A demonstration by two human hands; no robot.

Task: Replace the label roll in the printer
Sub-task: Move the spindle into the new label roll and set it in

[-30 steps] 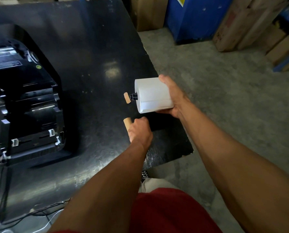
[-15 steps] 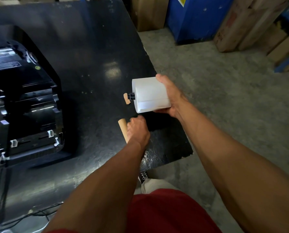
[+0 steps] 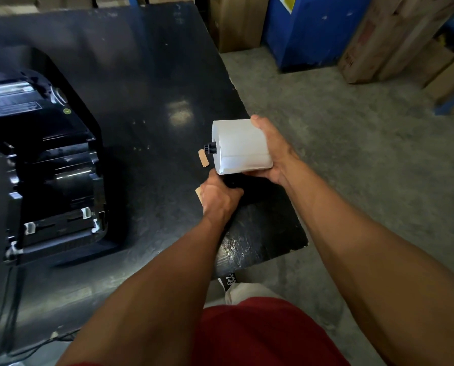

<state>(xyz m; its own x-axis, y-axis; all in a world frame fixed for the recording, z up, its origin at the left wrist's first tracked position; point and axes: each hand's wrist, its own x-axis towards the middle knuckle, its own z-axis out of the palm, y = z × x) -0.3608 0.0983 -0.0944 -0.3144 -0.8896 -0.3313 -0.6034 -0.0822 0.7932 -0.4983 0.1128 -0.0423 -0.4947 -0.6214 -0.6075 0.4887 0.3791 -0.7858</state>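
Observation:
My right hand (image 3: 276, 157) grips a full white label roll (image 3: 243, 146) above the right part of the black table (image 3: 146, 75). A black spindle (image 3: 210, 148) sticks out of the roll's left end. Just below the roll, my left hand (image 3: 219, 198) is closed around an empty cardboard core (image 3: 198, 193), of which only a tan tip shows. A small tan scrap (image 3: 203, 158) lies on the table beside the spindle. The black label printer (image 3: 51, 167) stands open at the left, and its roll bay is dark.
Cables (image 3: 6, 299) run from the printer off the table's near left edge. The table's right edge and near right corner (image 3: 303, 244) lie close to both hands. Cardboard boxes (image 3: 395, 40) and a blue bin (image 3: 313, 30) stand on the concrete floor beyond.
My left hand has moved up and to the right, close under the roll, and now covers most of the cardboard core. The roll in my right hand has shifted slightly left.

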